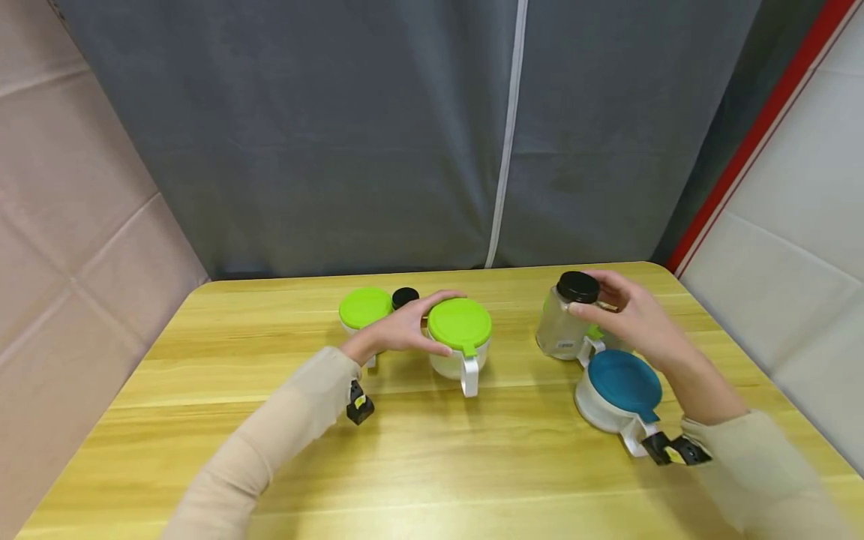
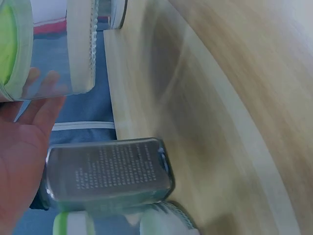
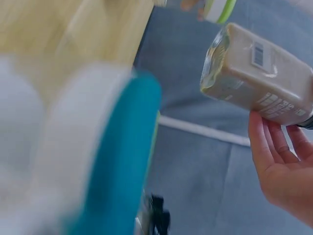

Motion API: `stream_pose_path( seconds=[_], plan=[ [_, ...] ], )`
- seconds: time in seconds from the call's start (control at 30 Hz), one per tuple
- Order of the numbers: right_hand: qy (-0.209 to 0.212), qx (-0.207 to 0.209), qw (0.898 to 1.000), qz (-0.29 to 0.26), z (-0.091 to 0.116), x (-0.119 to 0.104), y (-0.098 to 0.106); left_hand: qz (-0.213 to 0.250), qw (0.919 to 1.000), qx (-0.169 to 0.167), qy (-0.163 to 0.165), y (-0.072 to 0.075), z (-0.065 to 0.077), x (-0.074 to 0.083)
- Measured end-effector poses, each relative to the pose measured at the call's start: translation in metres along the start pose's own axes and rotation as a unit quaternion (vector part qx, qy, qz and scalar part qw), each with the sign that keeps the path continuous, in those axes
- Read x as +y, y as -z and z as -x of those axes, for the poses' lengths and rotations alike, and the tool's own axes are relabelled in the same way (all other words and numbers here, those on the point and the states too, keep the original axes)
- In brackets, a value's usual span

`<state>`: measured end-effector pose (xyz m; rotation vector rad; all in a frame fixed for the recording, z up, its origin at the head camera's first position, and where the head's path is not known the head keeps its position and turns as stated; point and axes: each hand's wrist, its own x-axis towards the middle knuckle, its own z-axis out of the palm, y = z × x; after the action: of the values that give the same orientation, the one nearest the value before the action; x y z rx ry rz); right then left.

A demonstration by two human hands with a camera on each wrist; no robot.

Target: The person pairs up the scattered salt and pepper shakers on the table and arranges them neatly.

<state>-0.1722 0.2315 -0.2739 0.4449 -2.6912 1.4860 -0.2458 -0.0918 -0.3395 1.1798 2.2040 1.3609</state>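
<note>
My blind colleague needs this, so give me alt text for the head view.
A person's left hand grips a green-lidded container and their right hand holds a black-capped jar near a blue-lidded container, over a wooden table.

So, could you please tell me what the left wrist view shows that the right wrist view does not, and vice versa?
Only the left wrist view: the bottle with a block of small print and the second green-lidded jar beside it.

Only the right wrist view: the right hand holding the barcoded bottle, and the blue lid, blurred and close up.

Both: the left hand at the held jar with its green lid, the wooden table and the grey curtain.
</note>
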Motion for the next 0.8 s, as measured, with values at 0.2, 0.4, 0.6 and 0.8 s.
stream_pose_path(
  seconds=[0.2, 0.4, 0.6, 0.8],
  plan=[
    [-0.004, -0.030, 0.999, -0.033, -0.007, 0.002, -0.026, -0.026, 0.9996, -0.002, -0.013, 0.000, 0.003, -0.006],
    [-0.017, -0.045, 0.998, -0.037, -0.012, 0.007, -0.049, -0.045, 0.9989, 0.000, -0.016, -0.005, 0.004, -0.010],
    [-0.006, -0.058, 0.996, -0.072, -0.017, 0.019, -0.067, -0.040, 0.9991, -0.004, 0.011, -0.014, -0.001, -0.017],
    [-0.011, -0.065, 0.994, -0.086, -0.017, 0.030, -0.074, -0.046, 0.9984, -0.002, 0.033, -0.020, -0.004, -0.023]
  ],
)
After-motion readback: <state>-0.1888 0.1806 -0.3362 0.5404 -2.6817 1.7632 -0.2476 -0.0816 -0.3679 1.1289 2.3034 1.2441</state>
